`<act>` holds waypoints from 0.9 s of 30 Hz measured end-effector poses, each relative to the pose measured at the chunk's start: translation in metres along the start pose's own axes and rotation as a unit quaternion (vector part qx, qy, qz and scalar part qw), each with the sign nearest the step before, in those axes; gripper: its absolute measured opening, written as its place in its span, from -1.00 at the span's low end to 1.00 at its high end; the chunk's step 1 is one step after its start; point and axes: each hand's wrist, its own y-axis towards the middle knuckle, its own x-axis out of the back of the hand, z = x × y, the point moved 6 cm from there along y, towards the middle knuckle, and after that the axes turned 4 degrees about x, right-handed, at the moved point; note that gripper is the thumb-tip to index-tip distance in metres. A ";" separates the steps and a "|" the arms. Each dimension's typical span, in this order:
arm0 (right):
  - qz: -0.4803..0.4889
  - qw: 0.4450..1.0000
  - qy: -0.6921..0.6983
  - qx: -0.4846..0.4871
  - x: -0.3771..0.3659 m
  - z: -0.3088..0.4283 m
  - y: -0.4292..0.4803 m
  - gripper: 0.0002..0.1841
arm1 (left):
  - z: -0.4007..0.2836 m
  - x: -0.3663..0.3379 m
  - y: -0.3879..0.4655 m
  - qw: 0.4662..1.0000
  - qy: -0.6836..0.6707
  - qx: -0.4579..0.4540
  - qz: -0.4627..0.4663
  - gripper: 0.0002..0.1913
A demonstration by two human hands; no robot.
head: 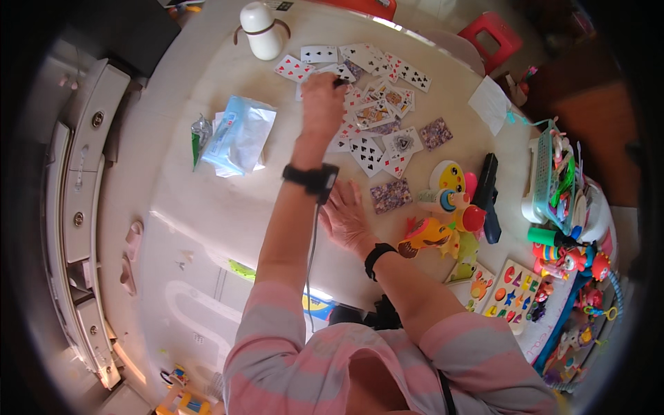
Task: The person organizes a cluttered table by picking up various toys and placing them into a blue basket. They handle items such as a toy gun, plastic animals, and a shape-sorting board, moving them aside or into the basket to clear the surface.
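Note:
My left hand (322, 104) reaches over the spread of playing cards, palm down with the fingers curled. A small black object (340, 82) shows at its thumb side; whether the fingers grip that or a card is hidden. Around it lie a six of hearts (293, 68), a spades card (319, 54), overlapping face cards (374, 114) and an ace of spades (402, 142). My right hand (345, 215) rests on the tabletop with fingers apart and holds nothing. Just right of it is a face-down card (391, 196) with a patterned back; another face-down card (436, 133) lies farther off.
A white bottle with brown handles (262, 36) stands at the far left. Nearer are a blue-and-white tissue pack (241, 135), a toy gun (486, 197), plastic toys (450, 179), a wooden shape puzzle (513, 295) and a teal basket (542, 171). A cable (313, 259) hangs from my left wrist.

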 end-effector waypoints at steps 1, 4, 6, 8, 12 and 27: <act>0.000 1.000 0.000 -0.005 0.002 0.000 0.001 -0.47 | 0.013 0.012 -0.008 0.989 -0.057 0.125 0.045 -0.79; -0.031 0.999 0.014 0.004 0.013 0.002 0.001 -0.45 | 0.030 0.057 -0.056 0.951 -0.082 0.248 0.168 -0.71; -0.038 0.999 0.008 0.007 0.016 0.003 -0.001 -0.45 | 0.032 0.074 -0.094 0.912 -0.178 0.313 0.195 -0.72; -0.054 0.998 -0.008 0.007 0.015 0.002 -0.003 -0.46 | 0.027 0.078 -0.127 0.879 -0.206 0.350 0.249 -0.73; -0.092 0.996 0.011 0.005 0.001 -0.002 -0.010 -0.52 | 0.004 0.085 -0.174 0.828 -0.238 0.414 0.292 -0.78; -0.207 0.659 0.674 -0.262 0.122 -0.001 -0.169 -0.84 | -0.148 0.063 -0.251 0.821 -0.354 0.306 0.328 -0.84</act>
